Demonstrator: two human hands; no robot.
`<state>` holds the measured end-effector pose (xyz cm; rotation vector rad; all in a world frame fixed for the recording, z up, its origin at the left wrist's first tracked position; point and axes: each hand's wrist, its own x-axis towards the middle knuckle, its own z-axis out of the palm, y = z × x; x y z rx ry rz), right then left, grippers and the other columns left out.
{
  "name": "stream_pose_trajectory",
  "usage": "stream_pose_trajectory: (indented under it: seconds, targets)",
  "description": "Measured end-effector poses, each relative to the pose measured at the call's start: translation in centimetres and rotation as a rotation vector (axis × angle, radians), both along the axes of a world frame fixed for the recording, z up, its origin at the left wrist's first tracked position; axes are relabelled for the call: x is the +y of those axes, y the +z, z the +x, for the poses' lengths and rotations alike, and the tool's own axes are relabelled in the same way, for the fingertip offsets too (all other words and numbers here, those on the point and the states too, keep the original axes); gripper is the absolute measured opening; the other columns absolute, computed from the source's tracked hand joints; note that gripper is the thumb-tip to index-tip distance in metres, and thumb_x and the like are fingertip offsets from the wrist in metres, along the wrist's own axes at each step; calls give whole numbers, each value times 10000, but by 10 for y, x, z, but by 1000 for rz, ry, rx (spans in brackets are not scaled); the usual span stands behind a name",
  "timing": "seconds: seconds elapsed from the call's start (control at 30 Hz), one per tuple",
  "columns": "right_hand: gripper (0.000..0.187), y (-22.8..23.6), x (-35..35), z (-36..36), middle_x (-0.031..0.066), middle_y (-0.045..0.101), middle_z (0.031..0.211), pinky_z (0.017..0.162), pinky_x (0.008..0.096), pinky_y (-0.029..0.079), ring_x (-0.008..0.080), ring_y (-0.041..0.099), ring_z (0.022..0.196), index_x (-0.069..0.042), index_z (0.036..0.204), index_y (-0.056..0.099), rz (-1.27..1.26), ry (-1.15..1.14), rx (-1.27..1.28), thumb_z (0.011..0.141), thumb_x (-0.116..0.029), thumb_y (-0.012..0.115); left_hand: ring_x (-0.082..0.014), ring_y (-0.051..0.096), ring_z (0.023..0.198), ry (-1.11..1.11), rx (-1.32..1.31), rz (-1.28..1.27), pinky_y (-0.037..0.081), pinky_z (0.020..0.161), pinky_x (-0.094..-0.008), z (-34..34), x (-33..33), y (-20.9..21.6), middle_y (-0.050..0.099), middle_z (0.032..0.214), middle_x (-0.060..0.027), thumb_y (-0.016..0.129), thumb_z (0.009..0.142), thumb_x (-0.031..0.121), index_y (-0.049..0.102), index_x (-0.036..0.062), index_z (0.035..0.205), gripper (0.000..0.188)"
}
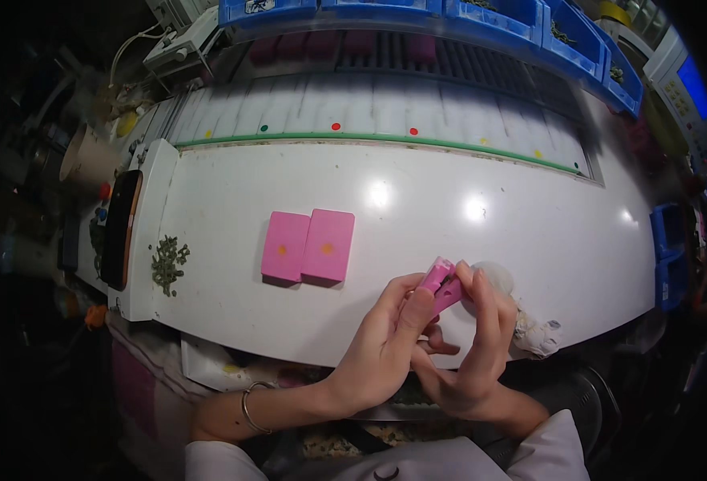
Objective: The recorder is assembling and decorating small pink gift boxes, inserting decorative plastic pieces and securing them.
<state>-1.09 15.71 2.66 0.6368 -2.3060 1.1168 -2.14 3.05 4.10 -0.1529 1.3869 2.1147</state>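
Both hands are closed on a small pink block-like piece [448, 296] above the front of the white table. My left hand [381, 341] grips its left side with thumb and fingers. My right hand [481, 345] pinches its right side with the fingertips. The piece has a dark gap and a small hole; whether it is one part or two I cannot tell. To the left, two pink rectangular blocks lie side by side and touching: a left block [286, 232] and a right block [328, 228], each with a yellowish round spot on top.
Small greenish screw-like parts [169, 264] lie heaped at the table's left. A crumpled white bundle [537, 335] and a pale round object [495, 278] sit beside my right hand. A green-edged white sloped rack [305, 108] runs behind, below blue bins [497, 28]. A phone-like device [121, 228] stands left.
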Motion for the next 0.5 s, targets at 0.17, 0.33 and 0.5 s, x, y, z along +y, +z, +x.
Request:
stream_pose_trajectory:
  seconds: [0.17,0.33,0.5]
  targets:
    - [632,9,11,6,235,494,1138,835,361,461,342,503,1034,125,1226,436,99,-58,46,673,-2,714,-125,556,783,81,101,34,514,724,-257,7,10,-6,506,985,-93,350,972,396,379,-48,1234,516]
    - [448,13,35,-1,171,533,1060,749,328,484,285,551,926,39,1123,572,79,155,-69,684,69,659,-125,546,854,9,124,85,523,759,-273,15,2,-15,525,1006,-91,373,977,342,401,-47,1239,470]
    - [241,8,37,1,140,549,908,626,312,491,244,571,765,41,884,611,29,142,108,656,115,635,-126,565,851,-3,153,127,534,783,-293,21,4,-20,534,1009,-92,403,965,343,394,-47,1239,476]
